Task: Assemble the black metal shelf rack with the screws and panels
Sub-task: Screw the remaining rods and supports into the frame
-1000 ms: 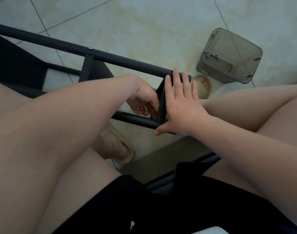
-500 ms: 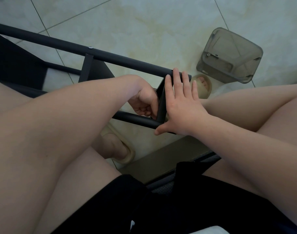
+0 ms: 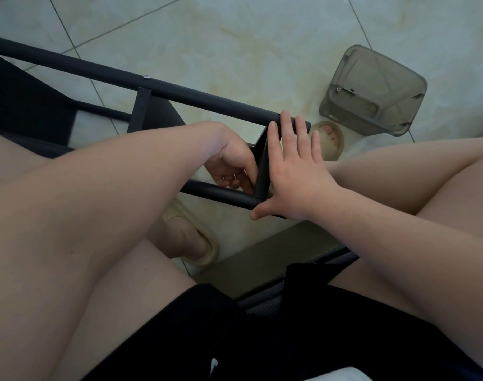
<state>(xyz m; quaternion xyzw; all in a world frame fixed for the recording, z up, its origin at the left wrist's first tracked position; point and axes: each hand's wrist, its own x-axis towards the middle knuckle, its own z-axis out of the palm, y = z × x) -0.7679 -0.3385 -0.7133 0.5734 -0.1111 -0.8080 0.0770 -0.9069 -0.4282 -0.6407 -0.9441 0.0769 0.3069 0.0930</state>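
We see the black metal shelf rack (image 3: 97, 70) lying low over the tiled floor (image 3: 234, 37), in front of our knees. Our right hand (image 3: 292, 171) lies flat, fingers straight and together, pressed against the outer face of the end panel (image 3: 262, 171) that joins the upper tube (image 3: 207, 101) and lower tube (image 3: 215, 192). Our left hand (image 3: 232, 163) sits just inside that panel, fingers curled by the lower tube (whether they pinch a screw we cannot tell). A grey translucent container (image 3: 372, 89) stands beyond, apart from the rack.
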